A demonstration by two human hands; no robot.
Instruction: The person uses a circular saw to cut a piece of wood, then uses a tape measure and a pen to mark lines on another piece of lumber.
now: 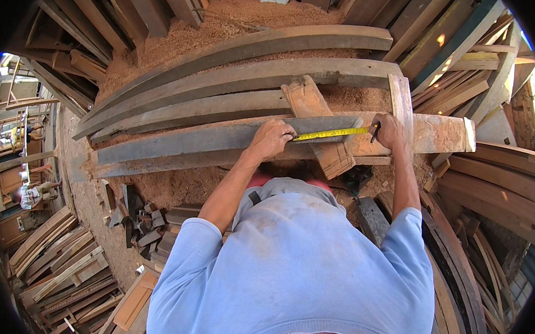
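Observation:
A yellow tape measure blade [331, 135] stretches between my hands along a dark grey plank [189, 145]. My left hand [272, 138] is closed on the tape's left end, resting on the plank. At the other end, my right hand [392, 133] is closed around the tape near the plank's tip. A short dark stick-like thing [375, 134] juts from the right fingers; its kind is unclear. The tape's case cannot be made out. Beneath the plank, a reddish-brown wood block [331, 158] lies crosswise, close to a pale upright board [401, 102].
Several long curved planks [243, 67] lie beyond my hands on sawdust [221, 17]. Wood offcuts [145, 221] are heaped at the near left. Timber stacks [71, 271] stand at the lower left, with more boards [493, 181] at the right. Another person [30, 196] is far left.

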